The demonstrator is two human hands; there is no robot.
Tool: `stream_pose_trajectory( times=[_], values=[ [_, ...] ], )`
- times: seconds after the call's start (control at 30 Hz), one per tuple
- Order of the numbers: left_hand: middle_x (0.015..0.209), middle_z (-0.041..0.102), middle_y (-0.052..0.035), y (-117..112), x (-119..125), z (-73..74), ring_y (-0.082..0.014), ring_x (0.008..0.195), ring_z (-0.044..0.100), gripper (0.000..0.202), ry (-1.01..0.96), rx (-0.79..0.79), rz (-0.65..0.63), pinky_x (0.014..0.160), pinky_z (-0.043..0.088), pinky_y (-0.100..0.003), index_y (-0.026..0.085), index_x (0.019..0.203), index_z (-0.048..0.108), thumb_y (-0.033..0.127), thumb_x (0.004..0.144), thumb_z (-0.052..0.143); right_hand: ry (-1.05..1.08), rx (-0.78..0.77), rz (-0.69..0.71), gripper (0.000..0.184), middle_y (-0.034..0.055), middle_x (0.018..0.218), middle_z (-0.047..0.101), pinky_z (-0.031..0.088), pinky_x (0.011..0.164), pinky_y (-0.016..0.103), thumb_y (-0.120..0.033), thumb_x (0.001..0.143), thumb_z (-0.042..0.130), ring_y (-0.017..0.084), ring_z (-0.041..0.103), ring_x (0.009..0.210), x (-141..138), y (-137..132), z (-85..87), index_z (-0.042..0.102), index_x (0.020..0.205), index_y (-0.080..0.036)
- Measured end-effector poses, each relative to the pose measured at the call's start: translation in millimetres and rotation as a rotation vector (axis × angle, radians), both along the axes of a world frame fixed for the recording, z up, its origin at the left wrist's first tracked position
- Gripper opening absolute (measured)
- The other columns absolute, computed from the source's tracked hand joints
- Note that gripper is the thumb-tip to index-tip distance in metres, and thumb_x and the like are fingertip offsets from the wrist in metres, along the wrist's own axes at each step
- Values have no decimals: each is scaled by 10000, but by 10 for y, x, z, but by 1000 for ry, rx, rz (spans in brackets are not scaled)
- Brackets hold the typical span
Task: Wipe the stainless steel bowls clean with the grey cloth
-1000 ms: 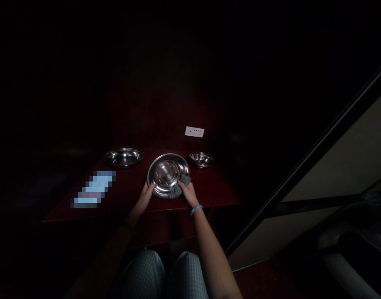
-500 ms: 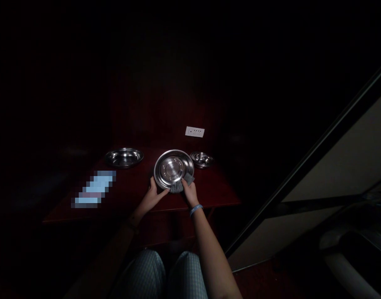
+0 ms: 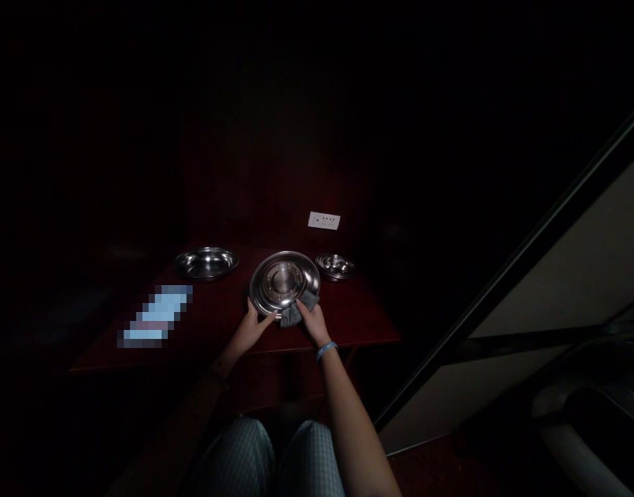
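A round, shiny steel plate is held up tilted above the dark red table, its broad face with concentric rings turned towards me. My left hand grips its lower left rim, the thumb lying along the near edge. At the lower right, my right hand has a grey cloth pinched against the rim, thumb on top. Part of the cloth folds over the plate's edge, and the fingers behind the plate are hidden.
The dark red table carries a wide steel dish at back left and stacked small steel bowls at back right. A blurred-out pale blue object lies on the left. A white socket panel is on the wall.
The plate has shifted slightly left and changed its tilt, so its rings catch the light differently. My right hand and the cloth have moved a little left and down along the rim.
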State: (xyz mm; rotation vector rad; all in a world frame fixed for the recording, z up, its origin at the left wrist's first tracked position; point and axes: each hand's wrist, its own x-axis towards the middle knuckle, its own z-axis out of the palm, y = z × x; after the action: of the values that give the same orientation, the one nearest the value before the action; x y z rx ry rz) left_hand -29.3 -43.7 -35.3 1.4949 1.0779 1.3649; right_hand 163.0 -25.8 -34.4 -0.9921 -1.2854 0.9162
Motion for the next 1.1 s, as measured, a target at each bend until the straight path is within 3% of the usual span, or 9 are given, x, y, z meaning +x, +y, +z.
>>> stream_pose_trajectory(
  times=[0.23,0.4,0.57,0.7,0.8,0.97,1.1],
  values=[
    [1613,400,-204,111,-14,-87,-284,1520,364,925,-103,2,22,1262,246,-421,120,1572,186,330,795,643,3,-4,-36,370,58,1140,780,514,1058,414,-468,812,706,255,707,1095,4,4,8,759,1060,-198],
    [1570,490,-123,61,-42,13,-279,1520,362,841,-182,-19,8,1269,241,-426,177,1560,322,266,781,627,29,28,-83,365,63,1164,773,503,1072,420,-458,822,688,256,700,1112,5,4,14,754,1069,-197],
    [1550,524,-104,-2,-48,97,-280,1502,393,794,-238,-65,43,1272,237,-432,188,1541,376,228,781,603,21,25,-104,360,61,1139,778,509,1056,406,-471,829,676,256,698,1100,-2,5,15,751,1039,-188],
    [1505,568,-116,18,-34,93,-280,1481,427,720,-196,-61,69,1270,238,-463,182,1526,392,243,833,579,31,29,-113,386,59,1175,769,503,1067,412,-485,831,669,265,686,1142,-10,7,18,747,1075,-197],
    [1551,510,-136,50,-23,51,-273,1505,392,686,-125,1,86,1272,232,-452,187,1541,350,330,899,545,38,33,-122,406,65,1217,757,487,1094,419,-495,826,676,271,672,1185,-11,6,22,748,1098,-203],
    [1658,282,-217,52,21,-40,-282,1529,343,959,-115,106,25,1242,295,-449,180,1573,60,444,859,643,45,17,-137,442,79,1224,752,475,1112,418,-524,845,660,268,669,1198,11,7,7,742,1124,-191],
    [1590,360,-256,-8,56,-49,-314,1525,341,925,7,69,-37,1226,313,-466,147,1476,149,460,801,698,43,11,-145,447,83,1229,749,469,1120,427,-530,851,656,269,672,1196,20,17,-15,735,1132,-192]
  ],
)
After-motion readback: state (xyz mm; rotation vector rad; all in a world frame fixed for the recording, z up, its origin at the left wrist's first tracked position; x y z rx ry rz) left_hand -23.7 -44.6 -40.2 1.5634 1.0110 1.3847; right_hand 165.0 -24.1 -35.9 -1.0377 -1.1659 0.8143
